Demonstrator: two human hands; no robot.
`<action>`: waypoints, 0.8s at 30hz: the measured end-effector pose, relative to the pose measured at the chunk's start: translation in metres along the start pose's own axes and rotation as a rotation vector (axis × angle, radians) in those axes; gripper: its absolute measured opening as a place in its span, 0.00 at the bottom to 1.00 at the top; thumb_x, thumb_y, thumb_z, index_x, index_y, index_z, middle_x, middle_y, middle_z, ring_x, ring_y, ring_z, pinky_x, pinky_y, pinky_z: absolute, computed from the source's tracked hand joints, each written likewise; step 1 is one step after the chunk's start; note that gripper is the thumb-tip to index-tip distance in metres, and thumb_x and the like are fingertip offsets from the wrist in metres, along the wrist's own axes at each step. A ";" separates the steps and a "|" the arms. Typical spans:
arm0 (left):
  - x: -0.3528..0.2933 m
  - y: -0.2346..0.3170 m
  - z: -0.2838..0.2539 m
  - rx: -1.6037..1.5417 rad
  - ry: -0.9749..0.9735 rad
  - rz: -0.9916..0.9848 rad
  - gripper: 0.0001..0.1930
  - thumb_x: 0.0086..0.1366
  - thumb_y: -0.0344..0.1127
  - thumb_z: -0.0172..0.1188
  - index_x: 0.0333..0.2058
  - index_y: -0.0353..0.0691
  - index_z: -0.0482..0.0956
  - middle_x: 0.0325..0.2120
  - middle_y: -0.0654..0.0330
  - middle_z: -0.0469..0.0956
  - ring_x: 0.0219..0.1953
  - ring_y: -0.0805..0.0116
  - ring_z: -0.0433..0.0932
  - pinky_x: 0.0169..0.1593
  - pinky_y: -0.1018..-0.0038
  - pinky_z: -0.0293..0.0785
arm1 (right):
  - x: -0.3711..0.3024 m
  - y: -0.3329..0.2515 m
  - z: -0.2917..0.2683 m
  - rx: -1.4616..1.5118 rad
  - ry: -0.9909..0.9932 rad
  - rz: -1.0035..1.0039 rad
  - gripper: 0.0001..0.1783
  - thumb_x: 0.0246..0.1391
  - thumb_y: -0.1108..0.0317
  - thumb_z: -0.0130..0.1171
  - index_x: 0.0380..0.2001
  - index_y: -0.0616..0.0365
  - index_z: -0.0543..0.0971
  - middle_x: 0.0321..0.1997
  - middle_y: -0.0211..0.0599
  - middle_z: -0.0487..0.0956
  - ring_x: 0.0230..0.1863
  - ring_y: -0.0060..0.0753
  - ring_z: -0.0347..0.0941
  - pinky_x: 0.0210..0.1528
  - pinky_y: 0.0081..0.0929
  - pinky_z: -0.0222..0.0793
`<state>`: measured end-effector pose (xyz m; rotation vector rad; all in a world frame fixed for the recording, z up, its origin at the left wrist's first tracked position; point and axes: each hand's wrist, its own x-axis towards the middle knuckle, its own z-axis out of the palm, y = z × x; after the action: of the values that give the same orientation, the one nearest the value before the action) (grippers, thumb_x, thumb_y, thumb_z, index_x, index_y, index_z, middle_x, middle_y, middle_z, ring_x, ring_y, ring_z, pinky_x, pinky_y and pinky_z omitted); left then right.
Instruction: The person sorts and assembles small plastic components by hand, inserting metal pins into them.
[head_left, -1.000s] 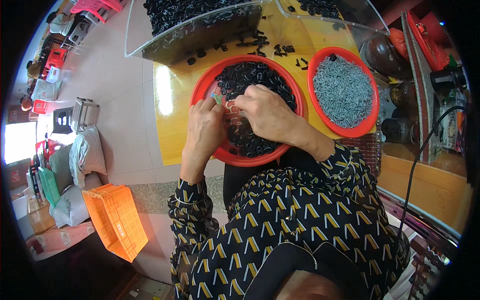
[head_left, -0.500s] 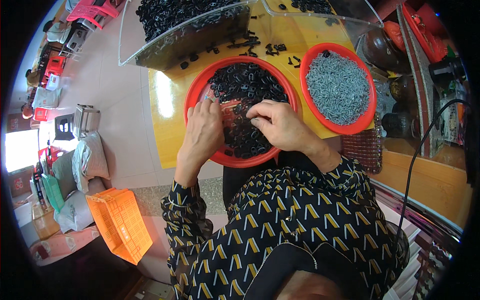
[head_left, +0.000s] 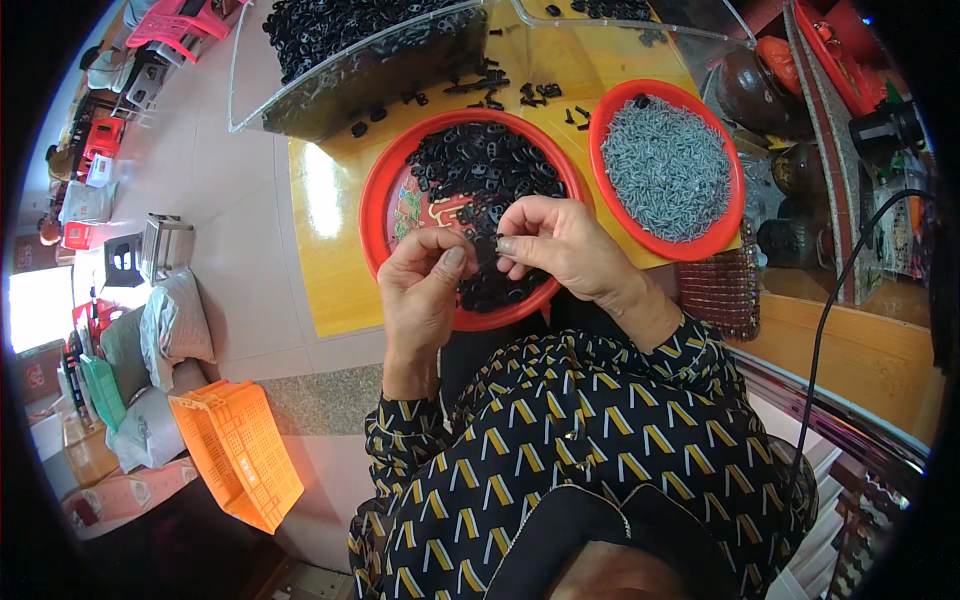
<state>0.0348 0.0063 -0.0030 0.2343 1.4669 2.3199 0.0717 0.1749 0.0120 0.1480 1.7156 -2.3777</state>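
Note:
Both hands are raised over a round red tray [head_left: 370,215] with a patterned bottom, which holds a heap of small black oval plastic pieces with holes [head_left: 485,160]. My left hand [head_left: 422,290] is closed, thumb against bent fingers; whatever lies in its pinch is too small to make out. My right hand [head_left: 572,248] pinches a small black plastic piece between thumb and fingers. The two sets of fingertips face each other, a little apart. To the right, a red oval dish [head_left: 738,200] is full of small silver screws [head_left: 665,170], with one black piece on top.
A clear plastic bin [head_left: 370,80] of black pieces stands at the table's far left, another clear bin [head_left: 690,45] beside it. Loose black parts [head_left: 540,92] lie on the yellow tabletop [head_left: 330,270]. An orange crate [head_left: 240,450] sits on the floor; a black cable [head_left: 822,340] hangs at right.
My left hand has turned from reaching down into the tray to a pinch near the right hand's fingertips. The right hand has risen slightly from the pieces. The view has shifted a little.

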 end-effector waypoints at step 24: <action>-0.010 -0.008 0.013 -0.415 0.063 -0.119 0.08 0.53 0.19 0.53 0.33 0.33 0.72 0.28 0.54 0.75 0.27 0.69 0.74 0.32 0.77 0.71 | -0.017 -0.004 0.021 -0.114 0.121 -0.014 0.03 0.49 0.77 0.52 0.29 0.65 0.71 0.25 0.32 0.74 0.26 0.16 0.72 0.26 0.14 0.71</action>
<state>0.0504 0.0165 -0.0039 -0.0401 0.9620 2.4824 0.0879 0.1578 0.0263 0.2676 1.9071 -2.3165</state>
